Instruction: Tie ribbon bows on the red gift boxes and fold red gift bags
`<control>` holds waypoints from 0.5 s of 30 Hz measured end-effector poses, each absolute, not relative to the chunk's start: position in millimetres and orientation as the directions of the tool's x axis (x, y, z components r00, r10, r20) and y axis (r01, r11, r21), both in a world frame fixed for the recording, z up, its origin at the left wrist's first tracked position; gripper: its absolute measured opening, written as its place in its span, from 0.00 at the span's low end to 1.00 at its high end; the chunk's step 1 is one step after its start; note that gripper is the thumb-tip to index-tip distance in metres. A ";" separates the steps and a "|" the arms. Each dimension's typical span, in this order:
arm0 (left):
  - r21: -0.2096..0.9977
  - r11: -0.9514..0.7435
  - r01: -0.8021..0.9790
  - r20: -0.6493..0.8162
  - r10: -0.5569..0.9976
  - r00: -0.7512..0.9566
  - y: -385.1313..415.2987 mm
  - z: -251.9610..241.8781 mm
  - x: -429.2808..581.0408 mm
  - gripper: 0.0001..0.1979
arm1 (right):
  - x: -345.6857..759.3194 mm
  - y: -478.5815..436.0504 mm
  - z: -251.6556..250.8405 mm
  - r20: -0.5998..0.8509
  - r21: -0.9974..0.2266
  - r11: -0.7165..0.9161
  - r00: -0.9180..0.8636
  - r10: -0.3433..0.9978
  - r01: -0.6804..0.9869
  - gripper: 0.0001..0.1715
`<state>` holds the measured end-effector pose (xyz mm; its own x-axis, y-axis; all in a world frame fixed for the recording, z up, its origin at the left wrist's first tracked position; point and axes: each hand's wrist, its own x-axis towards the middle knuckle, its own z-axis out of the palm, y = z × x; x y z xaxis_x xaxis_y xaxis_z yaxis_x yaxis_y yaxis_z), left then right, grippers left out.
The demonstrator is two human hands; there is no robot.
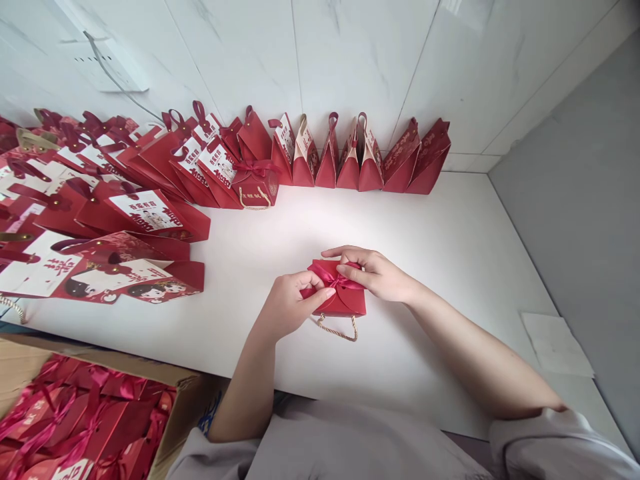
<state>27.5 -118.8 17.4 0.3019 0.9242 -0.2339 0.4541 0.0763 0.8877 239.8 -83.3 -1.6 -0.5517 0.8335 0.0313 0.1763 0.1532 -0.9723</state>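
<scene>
A small red gift box (345, 305) with a satin ribbon bow (334, 279) and a twisted cord handle (339, 328) lies on the white table (440, 267) in front of me. My left hand (290, 303) pinches the ribbon at the box's left side, fingers closed. From the right, my right hand (373, 272) rests on top of the box, its fingers curled onto the bow.
A row of red gift bags (350, 157) leans against the tiled wall at the back. More red bags (115, 220) lie piled at the left. A cardboard carton (185, 427) with red ribboned boxes sits at the lower left. A paper sheet (555, 343) lies on the grey floor, right.
</scene>
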 end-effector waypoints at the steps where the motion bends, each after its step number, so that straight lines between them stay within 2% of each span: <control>1: 0.896 0.079 0.438 -0.234 0.921 0.312 -119.1 16.9 27.1 0.13 | 240.6 -82.4 -1.2 0.015 -0.976 0.134 -0.559 0.829 0.172 0.17; 6: 0.921 0.091 0.379 -0.215 0.930 0.299 -122.6 10.4 22.3 0.22 | 250.2 -76.1 1.3 -0.054 -0.978 0.078 -0.592 0.804 0.194 0.25; 15: 0.909 0.112 0.401 -0.234 0.934 0.269 -127.5 3.0 14.2 0.25 | 258.9 -73.6 1.1 -0.062 -0.970 0.108 -0.647 0.760 0.219 0.21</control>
<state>14.2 -127.5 3.0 0.2691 0.9343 -0.2340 0.4014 0.1120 0.9090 258.9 -73.6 1.1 -0.6470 0.7600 -0.0616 0.2192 0.1080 -0.9697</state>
